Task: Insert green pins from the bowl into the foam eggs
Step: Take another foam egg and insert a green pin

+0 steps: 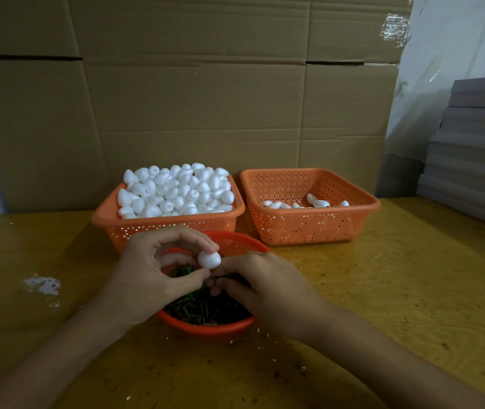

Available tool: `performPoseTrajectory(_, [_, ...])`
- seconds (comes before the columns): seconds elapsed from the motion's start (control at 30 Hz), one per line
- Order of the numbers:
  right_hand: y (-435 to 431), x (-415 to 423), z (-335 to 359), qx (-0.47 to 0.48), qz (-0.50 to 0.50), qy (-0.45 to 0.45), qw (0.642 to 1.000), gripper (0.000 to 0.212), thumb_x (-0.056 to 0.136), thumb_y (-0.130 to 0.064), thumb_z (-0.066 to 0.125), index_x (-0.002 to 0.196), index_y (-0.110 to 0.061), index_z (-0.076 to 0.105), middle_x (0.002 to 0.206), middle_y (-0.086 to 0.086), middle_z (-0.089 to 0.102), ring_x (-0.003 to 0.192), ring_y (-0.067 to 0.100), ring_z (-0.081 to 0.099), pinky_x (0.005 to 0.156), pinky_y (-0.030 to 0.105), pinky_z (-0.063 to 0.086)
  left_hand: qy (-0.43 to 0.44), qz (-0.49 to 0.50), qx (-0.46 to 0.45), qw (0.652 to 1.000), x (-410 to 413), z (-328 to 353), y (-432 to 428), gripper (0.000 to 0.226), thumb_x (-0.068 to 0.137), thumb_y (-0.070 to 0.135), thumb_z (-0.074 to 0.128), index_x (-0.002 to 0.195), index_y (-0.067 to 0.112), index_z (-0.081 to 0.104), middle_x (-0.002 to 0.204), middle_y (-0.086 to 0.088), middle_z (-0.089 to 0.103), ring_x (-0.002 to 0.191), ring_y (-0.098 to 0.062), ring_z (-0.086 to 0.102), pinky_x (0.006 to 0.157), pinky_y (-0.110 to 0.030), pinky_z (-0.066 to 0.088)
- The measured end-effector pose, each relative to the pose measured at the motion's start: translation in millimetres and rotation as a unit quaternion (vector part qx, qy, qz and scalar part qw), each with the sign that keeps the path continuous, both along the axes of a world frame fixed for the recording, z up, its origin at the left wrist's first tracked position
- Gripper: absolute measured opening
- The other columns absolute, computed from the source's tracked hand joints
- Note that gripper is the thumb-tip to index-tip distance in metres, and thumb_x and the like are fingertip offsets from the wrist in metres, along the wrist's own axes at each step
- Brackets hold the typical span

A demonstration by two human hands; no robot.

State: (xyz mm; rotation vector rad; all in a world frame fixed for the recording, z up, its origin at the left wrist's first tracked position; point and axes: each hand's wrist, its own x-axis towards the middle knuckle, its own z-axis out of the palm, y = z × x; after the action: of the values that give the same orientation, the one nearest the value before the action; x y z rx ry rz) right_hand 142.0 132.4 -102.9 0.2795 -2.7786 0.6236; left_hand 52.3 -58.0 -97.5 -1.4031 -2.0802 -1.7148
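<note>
At lower centre of the frame, the left hand (146,278) pinches a foam egg (209,258) over the bowl (205,330), keeping it close to the green pins (200,308); the right hand (264,287), fingers curled, pinches green pins just below the egg, apparently lining one up for insertion.

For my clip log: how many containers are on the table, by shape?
Rectangular orange perforated plastic baskets: 2 (left basket, right basket)
Round red-orange plastic bowl holding green pins: 1
Total: 3
</note>
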Motion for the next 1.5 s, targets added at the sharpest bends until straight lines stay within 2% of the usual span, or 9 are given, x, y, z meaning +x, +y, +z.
performPoseTrajectory(0.33, [0.4, -0.5, -0.4, -0.005, 0.001, 0.005, 1.000, 0.019, 0.104, -0.031, 0.055, 0.114, -0.042, 0.068, 0.105, -0.026, 0.073, 0.102, -0.003, 0.062, 0.078, 0.032, 0.052, -0.029, 0.007, -0.006, 1.000, 1.4, 2.6, -0.2, 0.030, 0.074, -0.009, 0.085, 0.095, 0.012, 0.079, 0.100, -0.007, 0.079, 0.099, -0.022, 0.077, 0.082, -0.031, 0.064])
performPoseTrajectory(0.57, [0.5, -1.2, -1.5, -0.003, 0.003, 0.006, 1.000, 0.018, 0.104, -0.032, 0.055, 0.112, -0.040, 0.068, 0.105, -0.027, 0.073, 0.102, -0.004, 0.062, 0.078, 0.027, 0.051, -0.064, 0.005, 0.014, 0.998, 1.9, 3.4, -0.3, 0.026, 0.070, 0.010, 0.086, 0.095, 0.012, 0.078, 0.099, -0.006, 0.080, 0.099, -0.022, 0.077, 0.084, -0.028, 0.063])
performPoseTrajectory(0.77, [0.9, -1.6, -2.4, -0.010, 0.004, 0.003, 1.000, 0.016, 0.105, -0.033, 0.055, 0.115, -0.039, 0.066, 0.106, -0.030, 0.072, 0.099, -0.008, 0.059, 0.074, 0.024, 0.049, -0.069, 0.011, 0.037, 0.997, 0.0, 0.9, 0.1, 0.025, 0.071, 0.008, 0.086, 0.093, 0.012, 0.077, 0.103, -0.006, 0.079, 0.101, -0.023, 0.077, 0.086, -0.031, 0.064])
performPoseTrajectory(0.9, [-0.3, -0.1, -1.9, -0.034, 0.008, 0.005, 0.999, 0.014, 0.105, -0.035, 0.056, 0.119, -0.038, 0.060, 0.106, -0.031, 0.073, 0.104, -0.005, 0.063, 0.083, 0.037, 0.053, -0.085, 0.008, 0.043, 0.995, -0.5, 1.6, -0.1, 0.030, 0.071, 0.009, 0.089, 0.094, 0.024, 0.076, 0.105, -0.005, 0.079, 0.099, -0.023, 0.078, 0.084, -0.028, 0.063])
performPoseTrajectory(1.03, [-1.4, 0.6, -1.7, -0.057, 0.010, 0.008, 0.998, 0.012, 0.104, -0.036, 0.059, 0.115, -0.032, 0.057, 0.104, -0.028, 0.075, 0.105, 0.000, 0.065, 0.087, 0.041, 0.052, -0.107, 0.006, 0.061, 0.992, -2.8, 1.5, -0.3, 0.047, 0.069, 0.010, 0.086, 0.109, 0.033, 0.076, 0.108, -0.006, 0.077, 0.097, -0.024, 0.078, 0.081, -0.024, 0.062])
performPoseTrajectory(1.13, [-2.8, 1.7, -1.1, -0.067, 0.016, 0.014, 0.998, 0.014, 0.104, -0.035, 0.060, 0.111, -0.027, 0.051, 0.103, -0.026, 0.076, 0.101, 0.002, 0.067, 0.085, 0.043, 0.052, -0.117, -0.001, 0.070, 0.991, -4.2, 0.9, -0.4, 0.052, 0.070, 0.008, 0.085, 0.114, 0.034, 0.076, 0.109, -0.007, 0.076, 0.097, -0.027, 0.079, 0.082, -0.027, 0.062])
performPoseTrajectory(1.27, [-3.4, 2.0, 0.2, -0.074, 0.017, 0.016, 0.997, 0.015, 0.104, -0.035, 0.060, 0.107, -0.026, 0.049, 0.101, -0.024, 0.077, 0.095, 0.002, 0.067, 0.083, 0.043, 0.051, -0.130, -0.013, 0.078, 0.988, -4.1, 0.7, -0.2, 0.047, 0.076, 0.006, 0.089, 0.114, 0.029, 0.077, 0.111, -0.009, 0.075, 0.099, -0.031, 0.079, 0.078, -0.028, 0.063])
performPoseTrajectory(1.4, [-3.3, 2.4, 0.1, -0.080, 0.021, 0.019, 0.996, 0.015, 0.104, -0.035, 0.060, 0.105, -0.025, 0.050, 0.100, -0.024, 0.077, 0.089, -0.004, 0.064, 0.082, 0.040, 0.050, -0.122, -0.010, 0.081, 0.989, -2.4, 1.8, 0.3, 0.034, 0.080, 0.011, 0.075, 0.111, 0.025, 0.078, 0.113, -0.009, 0.076, 0.100, -0.030, 0.078, 0.075, -0.029, 0.064])
performPoseTrajectory(1.5, [-3.3, 2.2, -0.4, -0.079, 0.020, 0.023, 0.996, 0.015, 0.103, -0.035, 0.061, 0.104, -0.025, 0.051, 0.100, -0.024, 0.077, 0.090, -0.003, 0.064, 0.082, 0.038, 0.050, -0.119, -0.011, 0.079, 0.990, -2.2, 1.4, 0.4, 0.024, 0.081, 0.011, 0.073, 0.103, 0.020, 0.079, 0.112, -0.009, 0.077, 0.101, -0.030, 0.078, 0.075, -0.032, 0.065])
